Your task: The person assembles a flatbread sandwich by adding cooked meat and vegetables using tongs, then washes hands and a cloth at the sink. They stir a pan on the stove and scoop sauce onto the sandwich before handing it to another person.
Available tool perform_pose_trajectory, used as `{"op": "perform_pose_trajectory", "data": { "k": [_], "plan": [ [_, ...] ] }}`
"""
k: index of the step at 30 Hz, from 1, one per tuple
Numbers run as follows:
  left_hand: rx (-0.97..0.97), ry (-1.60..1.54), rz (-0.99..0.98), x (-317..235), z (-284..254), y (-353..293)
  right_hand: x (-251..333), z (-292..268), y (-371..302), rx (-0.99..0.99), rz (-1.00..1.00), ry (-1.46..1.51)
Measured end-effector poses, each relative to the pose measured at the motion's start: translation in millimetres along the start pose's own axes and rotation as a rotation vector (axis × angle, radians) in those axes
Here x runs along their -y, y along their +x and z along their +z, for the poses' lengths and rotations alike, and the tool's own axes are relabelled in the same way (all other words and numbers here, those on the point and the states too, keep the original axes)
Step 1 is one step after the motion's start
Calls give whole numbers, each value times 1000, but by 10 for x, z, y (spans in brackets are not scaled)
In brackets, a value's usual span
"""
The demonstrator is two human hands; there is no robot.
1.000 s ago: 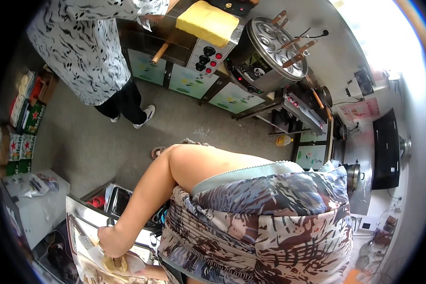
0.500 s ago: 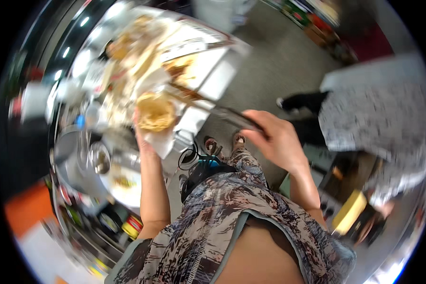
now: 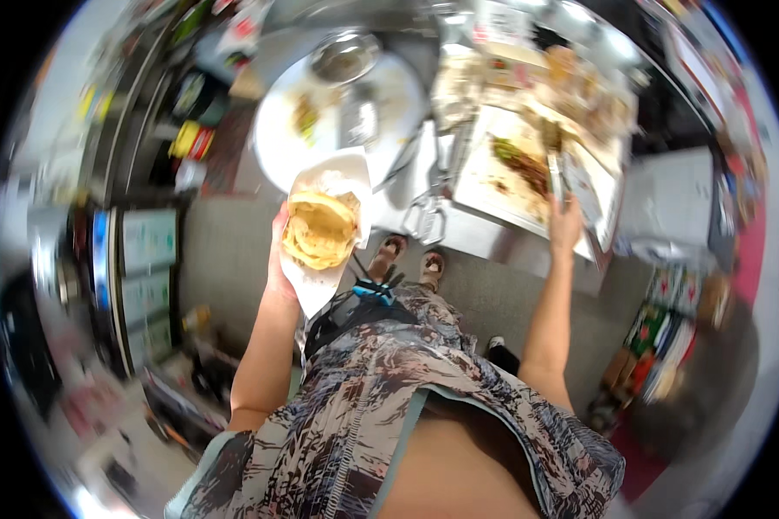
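My left hand [image 3: 279, 258] is closed around a white paper sleeve [image 3: 307, 290] with a split round flatbread bun [image 3: 320, 227] in it. The bun's opening faces up. Out to the right, my right hand [image 3: 565, 223] grips the handle of a knife [image 3: 555, 169], whose blurred far end reaches over a white cutting board [image 3: 476, 186]. Chopped brown meat with some green bits [image 3: 521, 164] lies on the board, left of the knife. A grey flat blade [image 3: 585, 192] rests just right of my right hand; its handle cannot be made out.
A large white round plate [image 3: 273, 138] with food scraps and a metal bowl [image 3: 344, 57] stands beyond my left hand. Metal tongs or scissors [image 3: 426, 216] lie by the board's left edge. Wrapped, blurred foods [image 3: 571, 73] crowd the board's far side. Boxes [image 3: 666, 320] stand at right.
My view has swung left to right across the counter. The knife has moved away from the bun and is over the board. The bun stays in my left hand.
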State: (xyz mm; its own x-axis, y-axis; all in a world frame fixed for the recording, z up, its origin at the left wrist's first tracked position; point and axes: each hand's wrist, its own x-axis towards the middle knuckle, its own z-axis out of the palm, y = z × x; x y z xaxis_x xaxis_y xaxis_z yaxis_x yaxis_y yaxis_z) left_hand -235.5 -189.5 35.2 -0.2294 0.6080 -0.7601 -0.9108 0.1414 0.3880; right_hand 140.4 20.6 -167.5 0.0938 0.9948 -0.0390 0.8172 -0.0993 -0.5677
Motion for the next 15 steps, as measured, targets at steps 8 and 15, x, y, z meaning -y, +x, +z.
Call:
{"op": "perform_pose_trajectory", "data": {
  "k": [8,15],
  "plan": [
    [50,-259,331,601,-727,-39,330,85,1088,21,-438,-668],
    [-468,-470,514,1126,-1101,73,834,923,-111,465,-1275,-254]
  ]
}}
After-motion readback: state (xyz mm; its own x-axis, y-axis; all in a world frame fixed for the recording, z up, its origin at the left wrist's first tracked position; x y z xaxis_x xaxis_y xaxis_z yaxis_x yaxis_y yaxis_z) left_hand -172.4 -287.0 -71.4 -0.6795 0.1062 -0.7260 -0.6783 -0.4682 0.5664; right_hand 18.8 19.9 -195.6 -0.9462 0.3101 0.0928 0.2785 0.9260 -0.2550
